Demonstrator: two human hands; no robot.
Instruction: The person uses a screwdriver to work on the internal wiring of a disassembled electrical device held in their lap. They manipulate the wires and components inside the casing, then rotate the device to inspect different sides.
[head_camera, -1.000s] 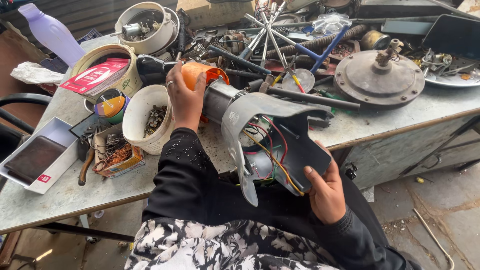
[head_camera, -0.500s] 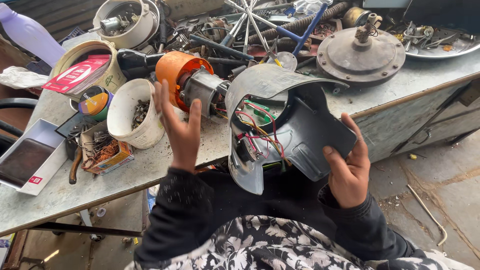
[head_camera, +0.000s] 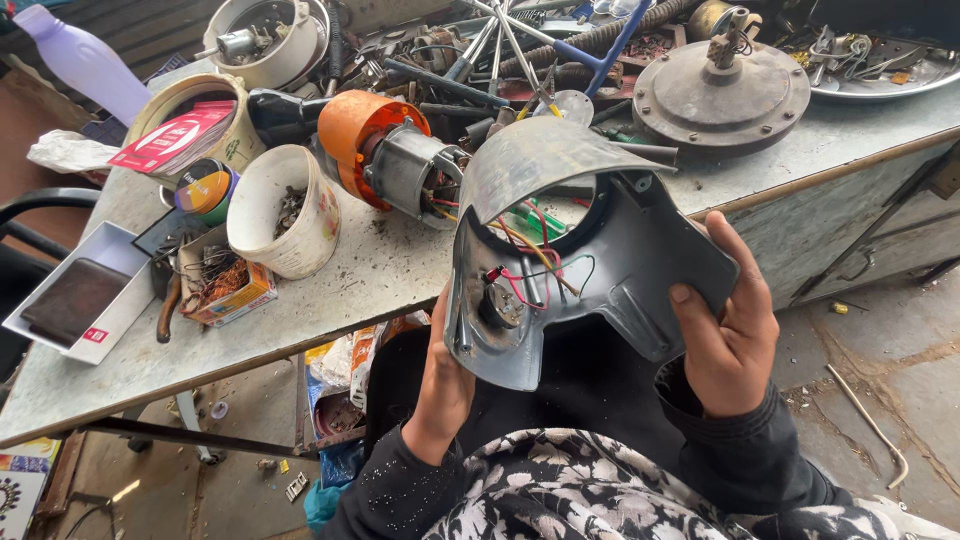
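Off table edge (head_camera: 300, 345), housing (head_camera: 600, 250) (two-handed).

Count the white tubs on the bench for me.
2: one white tub of small parts left of the orange motor, another white tub at the far edge. Clutter may hide more.

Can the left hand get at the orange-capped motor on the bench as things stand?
Probably not freely: the left hand grips the grey housing, whose wires run toward the orange-capped motor. The path looks open.

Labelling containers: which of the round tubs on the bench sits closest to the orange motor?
The white tub of small metal bits, just left of the orange motor. The tan tub and far white tub sit farther off.
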